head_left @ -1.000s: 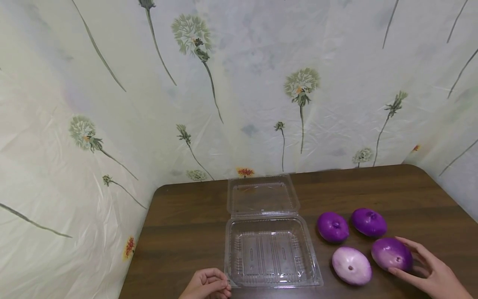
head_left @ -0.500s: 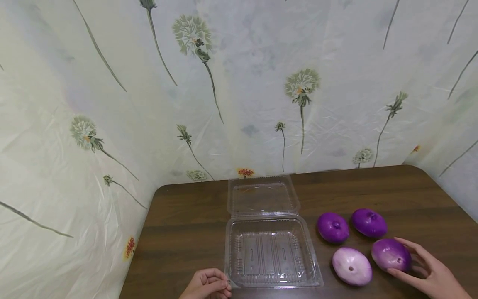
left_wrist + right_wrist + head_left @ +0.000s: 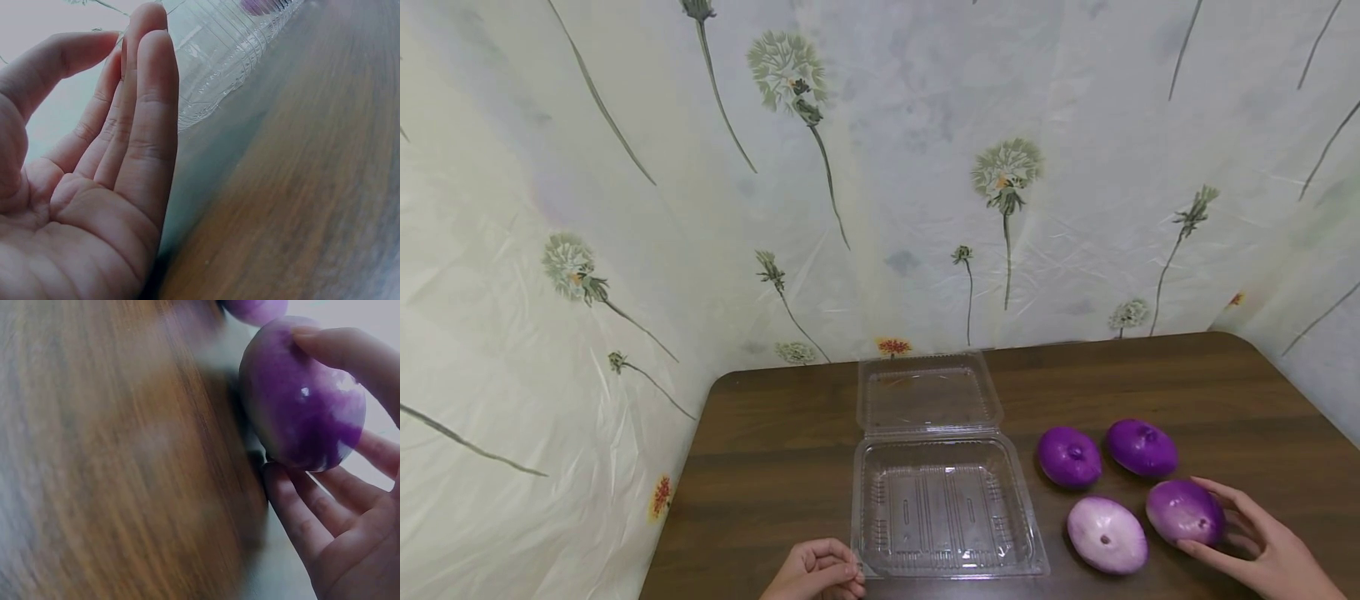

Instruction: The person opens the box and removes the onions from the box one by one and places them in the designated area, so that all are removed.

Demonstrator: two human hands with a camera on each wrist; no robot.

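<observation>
In the head view, my right hand (image 3: 1262, 542) grips a glossy purple onion (image 3: 1183, 510) from its right side, thumb at the near side and fingers behind. The right wrist view shows the thumb bent over this onion (image 3: 300, 400), with the other fingers around its far end. My left hand (image 3: 822, 570) is at the near left corner of a clear plastic clamshell container (image 3: 951, 575), pinching its rim between thumb and fingertips. The container's lid (image 3: 928, 396) lies folded back, and nothing is inside the base. From the left wrist, the palm and fingers (image 3: 153, 112) stand beside the clear wall.
Two dark purple onions (image 3: 1069, 457) sit right of the container, the other onion (image 3: 1142, 447) farther back. A paler pink-white onion (image 3: 1107, 533) lies left of the gripped one. All rest on a brown wooden table (image 3: 775, 467), backed by a flower-patterned curtain (image 3: 910, 167).
The onion in my right hand has turned and shifted very slightly, with the right fingers following. My left hand and the container stay in place.
</observation>
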